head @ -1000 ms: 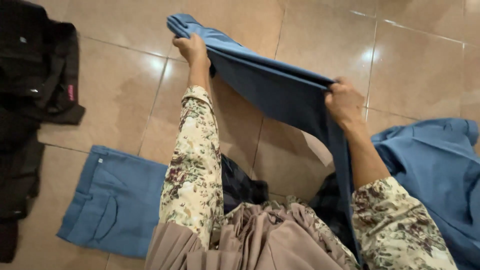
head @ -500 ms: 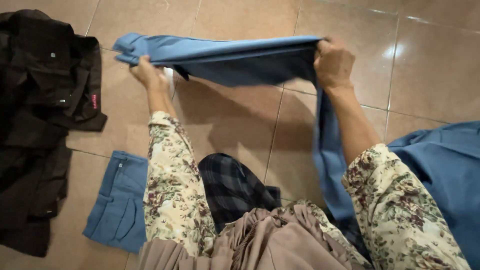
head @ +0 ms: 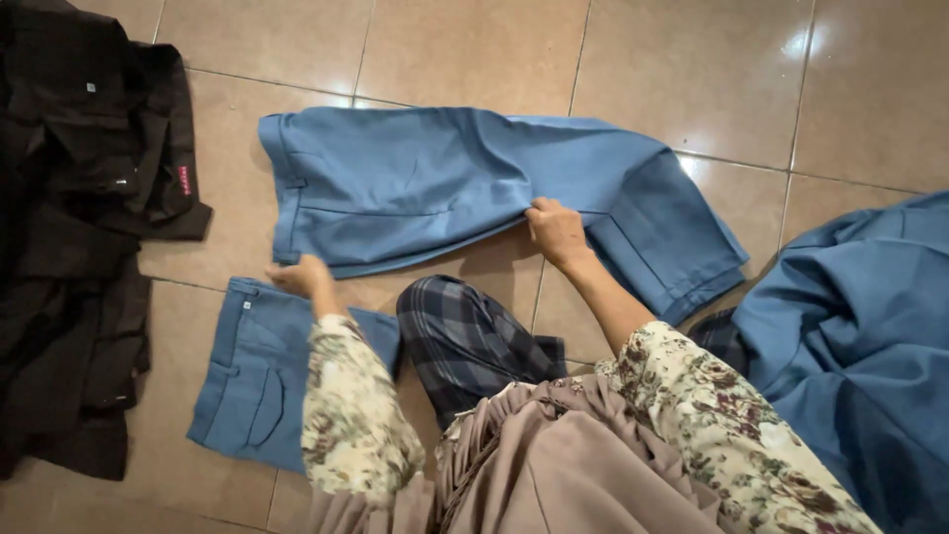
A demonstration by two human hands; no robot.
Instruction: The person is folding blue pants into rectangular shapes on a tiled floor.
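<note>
A pair of blue trousers (head: 435,183) lies flat on the tiled floor, waistband to the left, legs running right and bent back at the hem. My left hand (head: 301,277) rests at the waistband's lower corner, fingers on the cloth. My right hand (head: 556,227) presses on the lower edge of the trousers near the middle. Both arms wear floral sleeves. Whether either hand pinches the cloth or just lies on it I cannot tell.
A folded blue garment (head: 252,376) lies at the lower left. Black clothes (head: 74,227) are piled along the left edge. A heap of blue cloth (head: 860,346) fills the right side. A dark plaid fabric (head: 465,336) and beige skirt (head: 554,465) cover my lap.
The trousers were held up in the air between both hands; now they lie spread flat on the floor, and both hands have come down onto their near edge.
</note>
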